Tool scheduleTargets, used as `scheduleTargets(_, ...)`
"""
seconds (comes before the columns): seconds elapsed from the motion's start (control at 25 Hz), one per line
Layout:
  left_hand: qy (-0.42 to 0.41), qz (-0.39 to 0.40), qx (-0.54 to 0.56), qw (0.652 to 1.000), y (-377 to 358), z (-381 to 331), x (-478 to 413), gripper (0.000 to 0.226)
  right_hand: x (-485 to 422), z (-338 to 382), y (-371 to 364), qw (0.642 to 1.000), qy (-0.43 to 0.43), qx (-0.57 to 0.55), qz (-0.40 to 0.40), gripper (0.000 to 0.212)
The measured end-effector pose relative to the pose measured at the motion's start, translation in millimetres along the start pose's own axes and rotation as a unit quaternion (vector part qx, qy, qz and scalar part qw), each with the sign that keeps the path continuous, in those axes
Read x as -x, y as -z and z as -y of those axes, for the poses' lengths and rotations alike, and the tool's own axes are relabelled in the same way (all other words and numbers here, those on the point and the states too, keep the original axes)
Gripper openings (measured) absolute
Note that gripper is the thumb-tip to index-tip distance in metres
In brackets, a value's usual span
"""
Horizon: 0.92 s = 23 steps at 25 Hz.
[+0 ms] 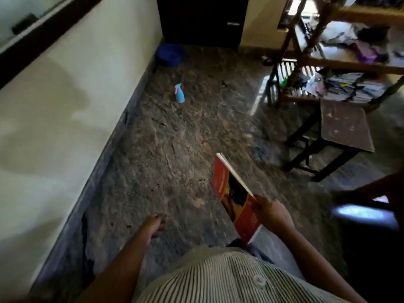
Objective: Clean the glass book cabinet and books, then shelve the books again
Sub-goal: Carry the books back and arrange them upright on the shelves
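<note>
home room | stone floor (pixel 175 149) | cluttered wooden shelf (pixel 341 64) | small table (pixel 345 125)

Your book (pixel 235 202) is red with a black-and-orange picture and white pages. Your shirt (pixel 218 276) has thin grey-and-white stripes. The floor (pixel 175 149) is mottled brown, the bottle (pixel 180 96) blue with pink, the basin (pixel 170 54) blue, the wall (pixel 76 95) cream.

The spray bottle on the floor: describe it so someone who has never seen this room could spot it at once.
Follow the cream wall along the mottled brown stone floor toward the dark cabinet at the far end. Short of the round dark-blue plastic basin in that corner stands a light-blue plastic spray bottle. Its pink trigger head sets it apart.
</note>
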<state>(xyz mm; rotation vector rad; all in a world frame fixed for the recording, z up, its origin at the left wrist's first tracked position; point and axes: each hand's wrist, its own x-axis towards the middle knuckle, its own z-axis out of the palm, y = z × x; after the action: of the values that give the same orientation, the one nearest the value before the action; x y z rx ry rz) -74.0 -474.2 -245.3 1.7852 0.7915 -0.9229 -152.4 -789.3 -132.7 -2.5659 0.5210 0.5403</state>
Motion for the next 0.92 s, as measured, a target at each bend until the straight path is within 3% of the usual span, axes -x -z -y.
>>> scheduleTargets(0.24,-0.07,0.022,0.118,0.99,-19.9,-182.3,-63.5,0.032,-202.1,68.8,86.3,0.991,0.131,-0.024,-0.018,0.027)
scheduleTargets(0.36,-0.08,-0.037,0.213,0.973,-3.1,-250.1,-82.1,0.033,-310.5,123.0,137.6,0.983,0.171,-0.067,0.002,0.025)
scheduleTargets(0.44,-0.092,-0.071,0.293,0.949,11.5,-293.4,-89.1,0.034,-366.7,161.3,168.1,0.973,0.184,-0.124,0.06,0.016)
scheduleTargets(0.6,-0.154,-0.017,0.427,0.891,57.0,-405.8,-103.4,0.031,-469.7,252.9,206.5,0.932,0.232,-0.215,0.179,0.015)
scheduleTargets(0.68,-0.187,-0.014,0.528,0.828,84.5,-456.1,-120.1,0.052,-512.8,302.2,215.8,0.903,0.246,-0.252,0.247,0.021)
scheduleTargets(0.72,-0.175,-0.009,0.579,0.796,98.8,-485.9,-124.5,0.053,-533.5,325.5,219.6,0.888,0.248,-0.268,0.279,0.022)
scheduleTargets(0.8,-0.249,-0.008,0.627,0.738,122.9,-538.2,-132.5,0.047,-573.1,369.0,226.4,0.859,0.251,-0.296,0.334,0.026)
scheduleTargets(0.92,-0.314,-0.063,0.619,0.717,150.9,-609.6,-134.8,0.026,-622.0,430.4,247.0,0.851,0.237,-0.289,0.37,0.031)
